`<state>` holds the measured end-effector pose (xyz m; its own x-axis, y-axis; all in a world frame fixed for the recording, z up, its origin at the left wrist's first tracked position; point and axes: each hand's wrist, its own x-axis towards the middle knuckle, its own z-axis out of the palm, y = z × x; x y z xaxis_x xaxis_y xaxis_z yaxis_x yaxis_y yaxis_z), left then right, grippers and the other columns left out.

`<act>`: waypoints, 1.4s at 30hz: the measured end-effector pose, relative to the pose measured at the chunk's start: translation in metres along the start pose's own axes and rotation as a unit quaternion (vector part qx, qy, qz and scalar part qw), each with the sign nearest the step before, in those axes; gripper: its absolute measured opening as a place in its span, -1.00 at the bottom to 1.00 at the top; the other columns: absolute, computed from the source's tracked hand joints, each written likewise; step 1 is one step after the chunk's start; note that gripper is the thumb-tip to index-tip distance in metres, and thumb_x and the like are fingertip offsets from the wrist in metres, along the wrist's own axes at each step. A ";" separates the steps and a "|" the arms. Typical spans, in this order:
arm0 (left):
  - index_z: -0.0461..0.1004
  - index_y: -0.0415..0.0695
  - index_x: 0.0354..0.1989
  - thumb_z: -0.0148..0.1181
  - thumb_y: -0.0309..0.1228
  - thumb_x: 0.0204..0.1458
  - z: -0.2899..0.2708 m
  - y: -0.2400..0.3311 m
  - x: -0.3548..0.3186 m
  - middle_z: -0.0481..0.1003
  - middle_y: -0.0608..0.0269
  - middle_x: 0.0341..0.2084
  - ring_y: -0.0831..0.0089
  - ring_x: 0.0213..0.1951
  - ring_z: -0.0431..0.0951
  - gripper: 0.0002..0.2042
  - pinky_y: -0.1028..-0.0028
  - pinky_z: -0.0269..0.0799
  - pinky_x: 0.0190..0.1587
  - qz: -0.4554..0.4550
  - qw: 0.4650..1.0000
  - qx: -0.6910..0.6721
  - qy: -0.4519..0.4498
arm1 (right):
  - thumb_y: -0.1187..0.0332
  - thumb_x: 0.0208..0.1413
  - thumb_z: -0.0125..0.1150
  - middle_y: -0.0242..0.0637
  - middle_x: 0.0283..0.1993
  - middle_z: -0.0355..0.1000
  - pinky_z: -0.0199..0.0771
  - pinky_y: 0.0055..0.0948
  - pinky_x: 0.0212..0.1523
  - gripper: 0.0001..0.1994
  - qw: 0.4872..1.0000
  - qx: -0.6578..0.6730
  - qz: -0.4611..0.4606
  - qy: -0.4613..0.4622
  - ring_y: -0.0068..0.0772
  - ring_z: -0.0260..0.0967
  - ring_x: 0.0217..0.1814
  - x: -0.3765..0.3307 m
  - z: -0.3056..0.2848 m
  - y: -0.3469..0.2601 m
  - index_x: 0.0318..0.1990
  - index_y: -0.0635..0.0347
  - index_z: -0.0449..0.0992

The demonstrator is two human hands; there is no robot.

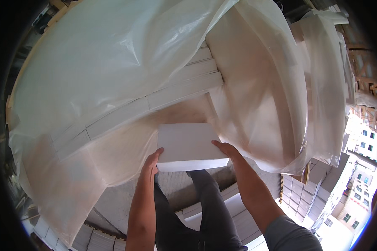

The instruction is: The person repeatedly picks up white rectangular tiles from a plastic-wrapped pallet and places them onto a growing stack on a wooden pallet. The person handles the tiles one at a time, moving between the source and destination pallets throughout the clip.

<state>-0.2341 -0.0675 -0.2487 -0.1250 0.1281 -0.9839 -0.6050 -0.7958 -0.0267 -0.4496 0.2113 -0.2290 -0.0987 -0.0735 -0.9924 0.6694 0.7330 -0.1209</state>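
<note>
Holding a white block (188, 142) by its two short ends, the person has both hands on it at once: the left hand (151, 163) is pressed against the near left corner with the fingers curled up onto the side face, and the right hand (226, 149) lies along the right edge with the fingers on top and the thumb toward the near face. Both hands are closed on the block, neither one free. The block's long axis runs left to right across the view, square to the forearms, so the grip sits at its near edge and the bulk of it reaches away from the body toward the stack (176, 90) of similar white blocks ahead. It sits level, just in front of the person's legs (205, 209), over the bare brownish patch between the stack's lowest row and the plastic sheet (113, 54) draped above. Whether its underside rests on that patch or is just clear of it cannot be told. The hands are about equally near; the right reaches slightly farther along its side. A second wrapped pile (272, 92) stands close to the block's right end, nearly touching the right hand.
</note>
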 end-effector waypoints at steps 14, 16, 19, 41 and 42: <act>0.33 -0.16 -0.02 0.11 -0.13 -0.05 -0.104 -0.166 -0.158 0.41 0.11 -0.13 0.13 -0.12 0.41 -0.54 -0.02 0.33 -0.17 -0.095 0.993 0.045 0.050 | -0.20 -0.09 0.05 -0.07 -0.16 0.43 0.25 -0.41 -0.05 -0.31 0.995 -0.006 0.097 0.002 -0.23 0.37 -0.13 -0.162 0.115 0.183 -0.13 0.37 0.44; 0.34 -0.15 -0.04 0.12 -0.12 -0.07 -0.112 -0.168 -0.184 0.43 0.14 -0.16 0.20 -0.12 0.42 -0.53 0.11 0.34 -0.13 -0.076 0.994 0.076 0.036 | -0.19 -0.09 0.06 -0.10 -0.17 0.44 0.26 -0.42 -0.06 -0.34 0.991 -0.101 0.060 0.059 -0.26 0.38 -0.14 -0.176 0.133 0.216 -0.15 0.36 0.47; 0.33 -0.17 -0.02 0.10 -0.04 -0.08 -0.159 -0.176 -0.192 0.42 0.15 -0.15 0.29 -0.11 0.42 -0.47 0.32 0.32 -0.11 -0.030 0.980 0.195 0.026 | -0.18 -0.08 0.07 -0.11 -0.19 0.44 0.26 -0.40 -0.06 -0.36 0.995 0.007 0.036 0.090 -0.26 0.38 -0.14 -0.194 0.181 0.266 -0.17 0.34 0.48; 0.22 -0.22 0.06 0.03 -0.15 0.00 -0.182 -0.231 -0.244 0.35 0.05 -0.05 0.11 -0.03 0.35 -0.50 0.12 0.22 0.01 -0.197 0.766 0.611 -0.044 | -0.22 -0.11 0.03 -0.08 -0.03 0.36 0.25 -0.02 -0.10 -0.32 0.788 0.600 0.114 0.070 -0.04 0.32 -0.03 -0.315 0.554 0.522 -0.07 0.25 0.44; 0.20 -0.23 0.07 0.02 -0.17 0.01 -0.182 -0.220 -0.243 0.34 0.04 -0.04 0.10 -0.03 0.35 -0.49 0.11 0.22 0.02 -0.191 0.763 0.616 -0.041 | -0.21 -0.10 0.03 -0.06 -0.04 0.35 0.23 -0.01 -0.08 -0.32 0.796 0.590 0.109 0.081 -0.01 0.30 -0.01 -0.347 0.540 0.506 -0.06 0.27 0.42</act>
<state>0.0724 -0.0312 -0.0358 0.2282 0.2874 -0.9302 -0.8831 0.4634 -0.0735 0.3210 0.2429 0.0412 0.0839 0.1271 -0.9883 0.8996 -0.4363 0.0203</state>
